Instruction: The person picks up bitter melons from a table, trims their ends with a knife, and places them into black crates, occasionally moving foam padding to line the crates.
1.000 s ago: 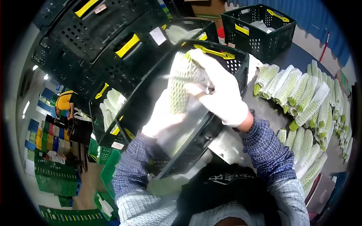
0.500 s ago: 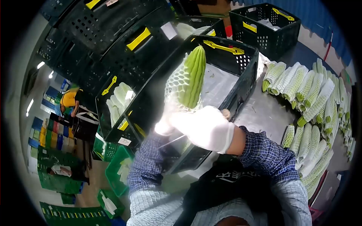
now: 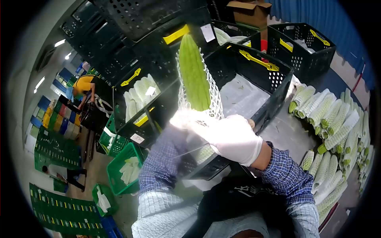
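Note:
A long green bitter melon (image 3: 193, 75) stands upright before me, with a white foam net sleeve (image 3: 215, 99) around its sides and lower part. Its green front and tip show bare. My left hand (image 3: 184, 119), in a white glove, is closed around the lower left of the sleeve. On the lower right, my gloved right hand (image 3: 234, 137) grips the netted melon too; glare hides some of the fingers. Beneath and behind the hands is a dark crate (image 3: 264, 101) with yellow handles and a pale liner (image 3: 244, 95) at its bottom.
Many netted melons (image 3: 325, 109) lie in rows on the metal table at right. Another dark crate (image 3: 301, 47) stands at the back right. At left are a crate of wrapped produce (image 3: 141, 95), a green basket (image 3: 123, 170) and, farther off, a person in yellow (image 3: 84, 85).
My view has shifted, so the scene sits further right. The melon has turned a little and leans left, and the net now shows on both its sides. Both hands still hold it.

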Demonstrator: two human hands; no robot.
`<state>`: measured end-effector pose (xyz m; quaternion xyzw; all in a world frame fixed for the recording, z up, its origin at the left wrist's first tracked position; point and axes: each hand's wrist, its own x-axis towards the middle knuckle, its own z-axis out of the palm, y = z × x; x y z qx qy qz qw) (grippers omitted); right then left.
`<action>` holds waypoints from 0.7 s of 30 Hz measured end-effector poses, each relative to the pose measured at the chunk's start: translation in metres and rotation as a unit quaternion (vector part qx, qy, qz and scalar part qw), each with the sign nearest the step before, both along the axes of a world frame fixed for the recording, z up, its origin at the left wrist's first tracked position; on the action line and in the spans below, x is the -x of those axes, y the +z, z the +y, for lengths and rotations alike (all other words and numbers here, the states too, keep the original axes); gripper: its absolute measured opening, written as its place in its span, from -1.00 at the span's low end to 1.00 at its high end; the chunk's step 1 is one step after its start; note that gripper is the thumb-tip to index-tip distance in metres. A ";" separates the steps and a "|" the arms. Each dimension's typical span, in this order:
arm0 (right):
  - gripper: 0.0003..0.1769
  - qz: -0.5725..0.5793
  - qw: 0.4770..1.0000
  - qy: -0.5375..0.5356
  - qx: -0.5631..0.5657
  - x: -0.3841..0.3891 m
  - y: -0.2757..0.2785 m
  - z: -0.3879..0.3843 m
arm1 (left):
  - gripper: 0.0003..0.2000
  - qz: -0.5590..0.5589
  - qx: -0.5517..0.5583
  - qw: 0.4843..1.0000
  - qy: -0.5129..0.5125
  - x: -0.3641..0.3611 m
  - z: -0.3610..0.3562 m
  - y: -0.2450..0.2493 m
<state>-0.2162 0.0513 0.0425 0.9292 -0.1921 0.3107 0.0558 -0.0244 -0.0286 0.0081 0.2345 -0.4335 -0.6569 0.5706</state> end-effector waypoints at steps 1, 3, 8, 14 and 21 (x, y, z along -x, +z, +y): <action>-0.52 0.006 1.000 0.006 -0.012 -0.001 0.000 0.001 | -0.27 0.015 -0.003 1.000 0.000 -0.001 -0.001 0.001; -0.49 -0.099 0.993 0.060 -0.010 -0.008 -0.014 -0.002 | -0.27 0.035 -0.008 0.999 0.003 -0.004 0.000 0.002; -0.44 -0.090 0.993 0.060 -0.050 -0.008 -0.020 -0.001 | -0.27 0.065 -0.011 0.998 0.001 -0.004 0.001 0.000; -0.39 -0.059 0.996 -0.047 -0.038 -0.010 0.005 0.007 | -0.28 0.081 0.056 0.995 0.031 -0.029 0.016 0.014; -0.42 -0.239 0.958 -0.033 -0.158 0.012 -0.036 -0.033 | -0.37 0.312 0.232 0.904 0.179 -0.157 0.108 0.001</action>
